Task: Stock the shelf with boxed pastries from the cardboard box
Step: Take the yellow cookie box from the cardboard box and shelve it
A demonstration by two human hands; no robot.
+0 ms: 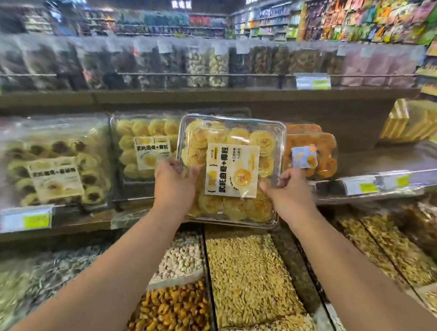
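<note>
Where the pastry box [233,150] is: held up in the air in front of the shelf [399,156], roughly upright with its face toward the camera, over the gap between two packs; whether its back touches anything cannot be told.
pastry box contents: a clear plastic clamshell with rows of pale yellow swirled pastries and a cream label across the middle.
left hand [174,185]: grips the pastry box at its lower left edge, thumb laid on the front, fingers curled round behind and out of sight.
right hand [288,193]: grips the lower right edge of the pastry box, thumb on the front just beside the label's corner, fingers wrapped round the side.
yellow pack [139,147]: just left of the pastry box, with the same swirled pastries, partly hidden behind it.
dark-centred pack [57,168]: further left of the pastry box, leaning back.
orange pack [314,153]: just right of the pastry box and behind it, with a blue sticker.
price tags [361,185]: on the shelf rail, to the right of the pastry box.
bulk bins [249,275]: below the pastry box, with seeds and nuts in divided compartments.
upper shelf [208,63]: above the pastry box, blurred clear packs in a row.
yellow cartons [416,121]: above and right of the pastry box, stacked.
</note>
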